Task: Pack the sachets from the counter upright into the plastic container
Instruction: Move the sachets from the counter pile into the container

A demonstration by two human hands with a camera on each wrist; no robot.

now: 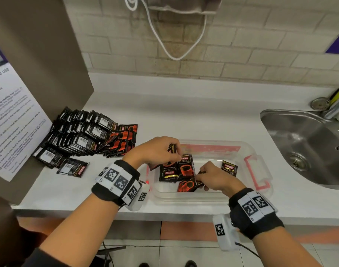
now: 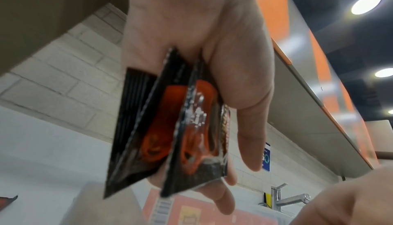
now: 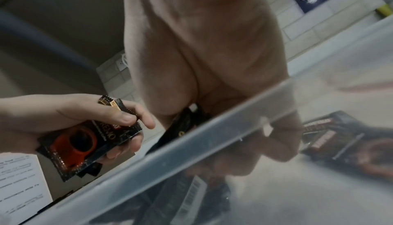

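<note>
The left hand (image 1: 155,151) is held over the left end of the clear rectangular plastic container (image 1: 261,191), its grip curled round a small bunch of black-and-red coffee sachets (image 2: 187,127); the left wrist view shows at least two of them fanned edge-on between thumb and fingers (image 2: 251,144). The right hand (image 1: 215,177) reaches down inside the container near its near wall, its grip pinching one dark sachet (image 3: 180,127) by the edge; the remaining fingers are hidden behind the container rim, so how they lie cannot be told. Within the container, several sachets lie flat and overlapping on the floor between the two hands (image 1: 177,168), and one further sachet (image 1: 229,168) stands tilted just right of the right hand. The container rests on the white worktop (image 1: 184,116), close to its near edge. A large fanned heap of the same sachets (image 1: 82,135) lies on the worktop to the far left, against a brown panel, with one single sachet (image 1: 73,168) lying apart on its near side. A stainless steel sink (image 1: 309,143) is set into the worktop at the right.
</note>
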